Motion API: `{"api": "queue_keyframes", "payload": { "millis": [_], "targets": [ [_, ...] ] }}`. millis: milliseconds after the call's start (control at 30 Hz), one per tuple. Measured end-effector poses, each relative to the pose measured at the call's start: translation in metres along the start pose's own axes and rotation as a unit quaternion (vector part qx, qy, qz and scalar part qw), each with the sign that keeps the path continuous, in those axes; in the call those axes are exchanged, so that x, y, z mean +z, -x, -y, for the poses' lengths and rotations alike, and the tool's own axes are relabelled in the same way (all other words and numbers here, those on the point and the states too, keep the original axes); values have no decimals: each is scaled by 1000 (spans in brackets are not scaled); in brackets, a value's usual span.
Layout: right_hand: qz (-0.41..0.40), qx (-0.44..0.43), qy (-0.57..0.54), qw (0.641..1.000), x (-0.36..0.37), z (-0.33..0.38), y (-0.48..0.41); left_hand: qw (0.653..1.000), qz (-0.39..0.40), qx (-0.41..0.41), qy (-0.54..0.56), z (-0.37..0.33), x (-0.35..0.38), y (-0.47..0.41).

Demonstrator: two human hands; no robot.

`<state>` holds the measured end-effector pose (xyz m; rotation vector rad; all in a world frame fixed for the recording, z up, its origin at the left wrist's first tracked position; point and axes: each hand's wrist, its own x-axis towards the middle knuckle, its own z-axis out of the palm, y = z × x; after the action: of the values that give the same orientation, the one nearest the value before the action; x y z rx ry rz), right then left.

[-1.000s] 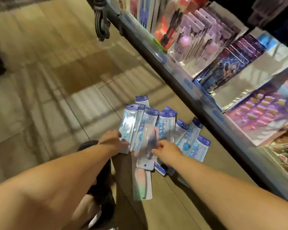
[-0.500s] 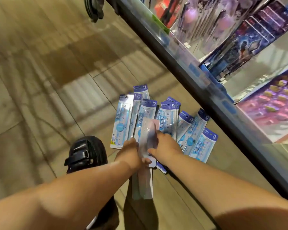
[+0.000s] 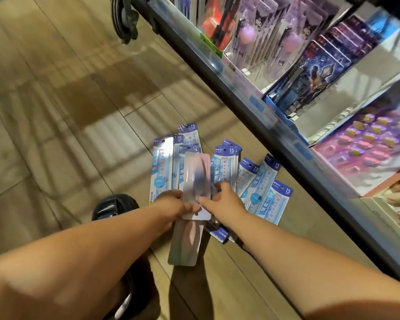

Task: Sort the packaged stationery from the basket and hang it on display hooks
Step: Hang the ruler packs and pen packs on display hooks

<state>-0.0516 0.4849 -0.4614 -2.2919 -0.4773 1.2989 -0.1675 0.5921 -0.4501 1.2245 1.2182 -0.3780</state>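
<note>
Several blue-and-white 15 cm ruler packs [image 3: 225, 168] lie fanned out on the wooden floor. A longer pink-and-clear pack [image 3: 195, 179] sits over the middle of the fan. My left hand [image 3: 172, 203] grips its lower left edge. My right hand [image 3: 224, 199] pinches its lower right edge. Another pale pack [image 3: 186, 244] lies on the floor just below my hands, partly covered by them. No basket and no hooks are in sight.
A display shelf edge [image 3: 259, 105] runs diagonally down the right, with packaged pens [image 3: 259, 38], dark blue packs [image 3: 310, 72] and a pink eraser tray [image 3: 367, 146] on it. My black shoe [image 3: 113, 205] stands left of the pile. A trolley wheel [image 3: 124, 17] shows at top.
My left hand came in from the left packs to the pink-and-clear pack, which both hands now hold. The view tilted down and closer.
</note>
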Motion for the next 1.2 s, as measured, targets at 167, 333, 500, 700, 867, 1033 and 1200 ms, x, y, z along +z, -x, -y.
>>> {"api": "queue_keyframes", "payload": {
  "millis": [167,333,500,700,867,1033,1200],
  "targets": [
    [57,3,-172,984,-17,26,22,991,29,74,103,-38,-8,23],
    [-7,-50,-324,945,-48,71,37,968,52,173,174,-104,-9,62],
    [-119,-146,-323,927,-112,118,74,947,63,248,195,-178,2,118],
    [-224,-214,-346,886,-185,149,147,933,177,304,79,-229,15,202],
    [-279,-206,-347,871,-213,132,197,902,309,298,52,-236,39,230],
    [-325,-194,-321,869,-237,97,243,867,373,330,3,-233,75,247],
    [-368,-185,-302,860,-263,73,276,847,408,339,-40,-233,91,257]
  ]
}}
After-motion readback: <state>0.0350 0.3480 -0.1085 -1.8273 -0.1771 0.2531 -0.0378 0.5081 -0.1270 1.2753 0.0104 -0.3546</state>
